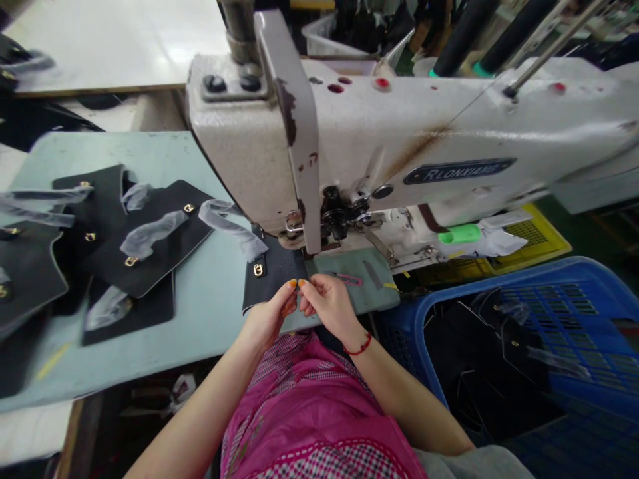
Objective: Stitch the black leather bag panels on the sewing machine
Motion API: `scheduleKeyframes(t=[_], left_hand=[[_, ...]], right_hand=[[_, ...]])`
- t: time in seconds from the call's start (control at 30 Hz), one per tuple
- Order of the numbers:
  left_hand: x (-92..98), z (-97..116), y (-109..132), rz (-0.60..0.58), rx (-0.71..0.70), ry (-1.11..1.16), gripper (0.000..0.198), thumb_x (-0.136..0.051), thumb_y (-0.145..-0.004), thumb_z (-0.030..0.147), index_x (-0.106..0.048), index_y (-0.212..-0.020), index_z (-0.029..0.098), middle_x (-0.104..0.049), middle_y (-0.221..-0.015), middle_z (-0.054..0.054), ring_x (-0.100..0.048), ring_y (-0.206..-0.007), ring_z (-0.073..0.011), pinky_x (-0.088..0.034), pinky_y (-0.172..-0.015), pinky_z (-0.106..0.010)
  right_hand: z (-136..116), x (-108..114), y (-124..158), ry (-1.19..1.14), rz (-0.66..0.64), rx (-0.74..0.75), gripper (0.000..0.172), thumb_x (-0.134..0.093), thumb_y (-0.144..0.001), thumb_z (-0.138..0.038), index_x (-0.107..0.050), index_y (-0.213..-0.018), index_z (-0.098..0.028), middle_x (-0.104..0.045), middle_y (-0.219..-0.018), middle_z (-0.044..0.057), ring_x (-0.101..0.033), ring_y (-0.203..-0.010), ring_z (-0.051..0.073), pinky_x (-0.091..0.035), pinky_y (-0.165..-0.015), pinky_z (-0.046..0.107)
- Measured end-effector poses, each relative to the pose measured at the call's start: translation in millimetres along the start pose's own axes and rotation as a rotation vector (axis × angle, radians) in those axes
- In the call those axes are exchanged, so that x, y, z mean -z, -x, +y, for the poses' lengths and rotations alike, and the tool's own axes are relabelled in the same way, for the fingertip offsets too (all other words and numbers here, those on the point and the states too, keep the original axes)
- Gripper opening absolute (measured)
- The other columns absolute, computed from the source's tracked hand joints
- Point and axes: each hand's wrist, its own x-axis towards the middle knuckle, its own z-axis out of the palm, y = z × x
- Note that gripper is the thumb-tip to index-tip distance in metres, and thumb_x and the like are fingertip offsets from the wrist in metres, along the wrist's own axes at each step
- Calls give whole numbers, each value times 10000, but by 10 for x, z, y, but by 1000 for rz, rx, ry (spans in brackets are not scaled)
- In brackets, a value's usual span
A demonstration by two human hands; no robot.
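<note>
Pinching the near edge of the black leather panel [273,274], left hand [269,318] and right hand [327,305] meet thumb to thumb. The panel runs beyond them, under the sewing machine [399,133] head.

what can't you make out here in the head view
Head view:
Needle: hidden behind the sewing machine head.
Black piece: far edge under the machine, near corner behind the left hand.
Right hand: what its fingertips pinch is too small.
Blue basket contents: dark and blurred.
</note>
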Motion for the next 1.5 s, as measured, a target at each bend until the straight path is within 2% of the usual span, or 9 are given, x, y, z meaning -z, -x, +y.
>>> scheduleKeyframes(t=[0.2,0.27,0.4,0.5,0.67,0.93,1.13,1.37,1.5], left_hand=[[14,24,-101,-6,-23,-19,416,-881,-576,452,-645,-622,112,-560,-606,-3,-490,-580,-110,-437,-586,-251],[31,36,-141,3,-41,-46,413,-871,-591,453,-630,-618,118,-530,-593,10,-474,-577,-106,-427,-584,-248],[62,84,-220,-68,-78,-112,448,-831,-642,499,-575,-571,138,-426,-548,41,-385,-549,-90,-369,-542,-236],[72,136,-277,-96,-96,-148,456,-818,-658,512,-566,-568,143,-419,-556,37,-357,-557,-92,-347,-532,-236],[58,228,-355,-79,-104,-177,448,-837,-617,519,-598,-610,140,-450,-590,30,-367,-586,-98,-346,-542,-235],[59,366,-502,-93,-142,-243,480,-810,-641,545,-530,-553,165,-376,-537,45,-316,-551,-96,-303,-512,-242],[59,428,-596,-90,-216,-250,479,-803,-671,468,-465,-499,175,-364,-516,44,-304,-512,-85,-282,-489,-247],[-32,487,-597,-116,-274,-187,463,-809,-670,397,-438,-493,185,-312,-510,55,-263,-498,-80,-243,-467,-243],[-64,447,-596,-67,-329,-168,446,-794,-684,379,-443,-489,186,-347,-521,44,-287,-510,-85,-263,-485,-249]], right_hand=[[3,12,-106,9,-2,27,385,-595,-877,-476,-543,-645,-173,-607,-561,-10,-560,-477,79,-465,-489,178],[-3,15,-147,10,1,30,388,-602,-871,-486,-547,-648,-172,-611,-562,-8,-563,-483,81,-467,-490,178],[-17,11,-230,7,1,40,381,-606,-866,-492,-556,-663,-174,-616,-564,-9,-560,-477,82,-477,-492,184],[-20,9,-294,8,-6,47,377,-600,-871,-484,-556,-660,-174,-615,-562,-10,-552,-471,79,-467,-484,182],[-18,10,-396,21,-11,59,387,-594,-872,-504,-571,-668,-176,-617,-567,-10,-553,-467,82,-467,-483,187],[-55,-24,-512,49,9,65,408,-571,-887,-541,-628,-732,-168,-639,-589,2,-572,-476,86,-461,-481,183],[-29,-37,-477,-7,20,49,438,-547,-896,-579,-654,-831,-159,-665,-622,15,-581,-477,85,-461,-470,176],[27,-8,-328,-55,-10,-3,414,-572,-885,-564,-636,-834,-159,-660,-613,13,-567,-464,79,-443,-451,169],[61,-21,-281,-54,-33,-28,422,-574,-878,-574,-633,-841,-158,-668,-621,17,-567,-466,79,-439,-452,171]])
